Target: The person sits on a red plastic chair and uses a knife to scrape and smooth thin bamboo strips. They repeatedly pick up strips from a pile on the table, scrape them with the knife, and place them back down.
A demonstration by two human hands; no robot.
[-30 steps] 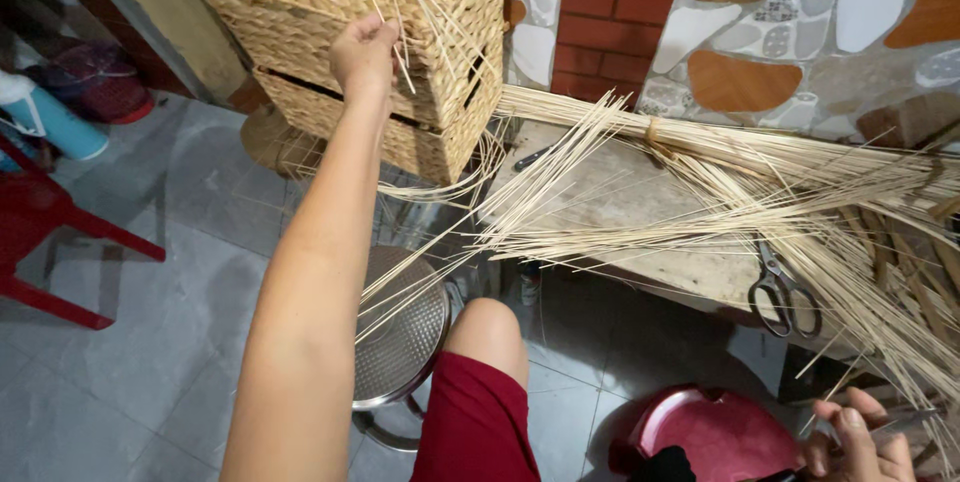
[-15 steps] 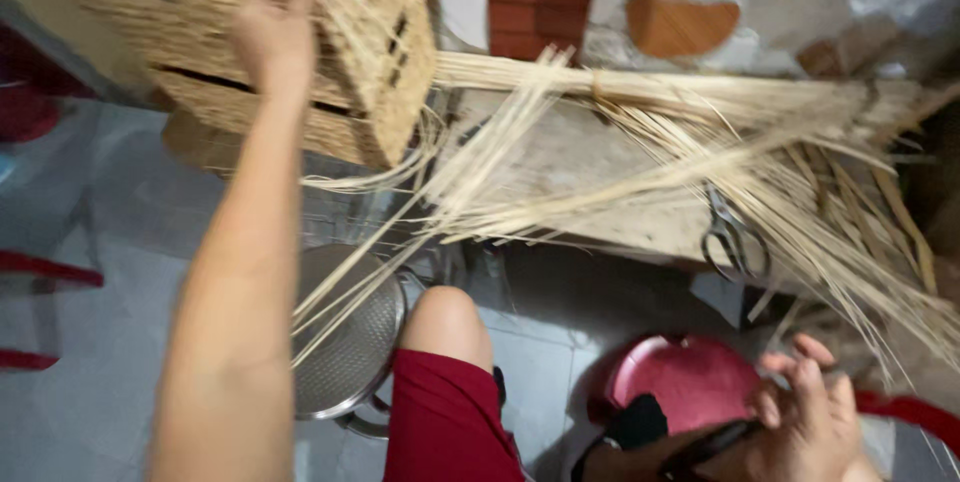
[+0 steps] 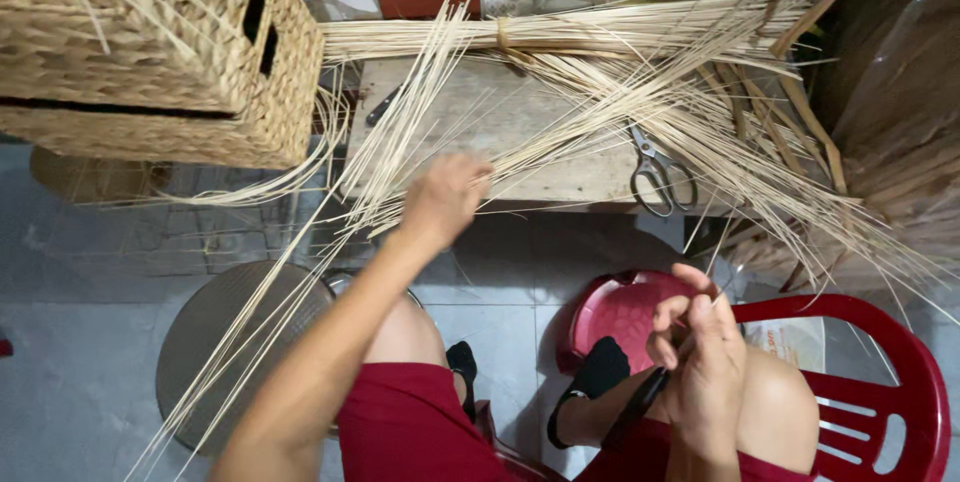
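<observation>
At far left, a woven basket point(image 3: 150, 52) of pale plaited fibre stands tilted, with a rectangular handle slot in its side wall; loose strands trail from its lower edge. Below it, a round metal mesh stool point(image 3: 215, 342) sits on the grey tiled floor point(image 3: 80, 272). Long thin reed strips point(image 3: 400, 172) fan from the bench down across the stool toward the lower left corner.

Left hand point(image 3: 443, 200): arm extended forward, fingers curled around a few of the reed strips at the front edge of the wooden bench point(image 3: 560, 157). Grip closed on the strips; the hand is slightly blurred.

On the bench, a tied bundle of reeds point(image 3: 600, 32) lies lengthwise along the back, against a wall of brick and stone. Further strips cross it diagonally. Grey scissors point(image 3: 658, 177) lie on the bench near its front edge, blades pointing away, just right of the left hand.

Right hand point(image 3: 700, 347): held above the right knee, fingers bent around a dark slender tool point(image 3: 640, 404); one thin strip rises from the fingertips. Beneath it, a red plastic stool point(image 3: 620, 312), and at right a red plastic chair point(image 3: 870, 382).
</observation>
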